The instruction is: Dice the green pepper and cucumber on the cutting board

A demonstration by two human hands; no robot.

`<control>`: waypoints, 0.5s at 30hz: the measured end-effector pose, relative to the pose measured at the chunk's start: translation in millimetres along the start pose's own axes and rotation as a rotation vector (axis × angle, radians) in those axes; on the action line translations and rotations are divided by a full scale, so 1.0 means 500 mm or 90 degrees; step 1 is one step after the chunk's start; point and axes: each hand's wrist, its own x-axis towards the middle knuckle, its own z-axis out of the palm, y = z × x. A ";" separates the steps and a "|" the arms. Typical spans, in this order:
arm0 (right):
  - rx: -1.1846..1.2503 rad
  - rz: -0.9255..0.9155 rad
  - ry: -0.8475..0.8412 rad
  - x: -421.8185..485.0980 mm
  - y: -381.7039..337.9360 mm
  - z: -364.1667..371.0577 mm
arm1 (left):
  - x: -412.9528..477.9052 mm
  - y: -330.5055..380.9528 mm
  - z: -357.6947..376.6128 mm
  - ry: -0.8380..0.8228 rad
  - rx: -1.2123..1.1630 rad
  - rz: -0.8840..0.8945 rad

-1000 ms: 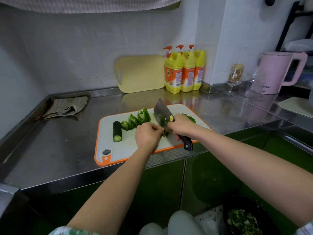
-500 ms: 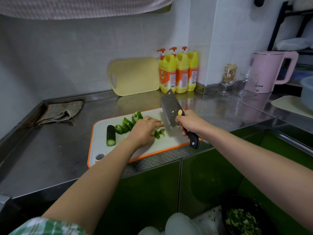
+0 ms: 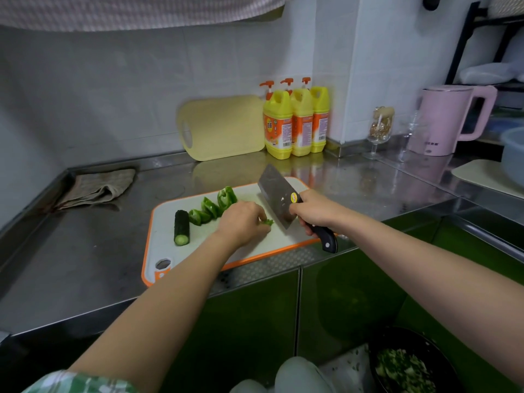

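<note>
Right hand (image 3: 314, 211): is clenching the black handle of the cleaver (image 3: 276, 194), whose blade is hanging lifted and tilted above the board, at 3 o'clock from the left hand.
Left hand (image 3: 243, 222): is curling its fingers down over a pepper strip (image 3: 267, 221) near the middle of the cutting board (image 3: 166, 239), pinning it there; only a green tip is showing at the fingertips.
Cucumber (image 3: 181, 227): one whole stub is lying at 9 o'clock on the board, cut face toward the person, well apart from both hands.
Green pepper pieces (image 3: 211, 208): a row of large chunks is running from just beside the cucumber toward 12 o'clock, ending near the left hand's 11 o'clock.
Bowl (image 3: 442, 361): is sitting below the counter at 5 o'clock, holding finely chopped green bits.
Done so far: judging by the bowl, a good share is looking already diced and cleared away.
Remaining: the strip under the fingers is waiting for the blade, then the pepper chunks, and the cucumber stub is looking untouched; roughly midway, perhaps past it.
</note>
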 end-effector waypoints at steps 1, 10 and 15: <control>-0.020 0.002 -0.012 0.000 -0.001 0.002 | -0.004 0.001 0.004 0.021 -0.008 -0.012; -0.235 -0.031 -0.043 -0.026 -0.038 -0.008 | -0.040 0.004 0.027 0.149 -0.005 -0.052; -0.320 -0.022 -0.069 -0.020 -0.048 0.002 | -0.043 0.001 0.031 0.170 -0.054 -0.054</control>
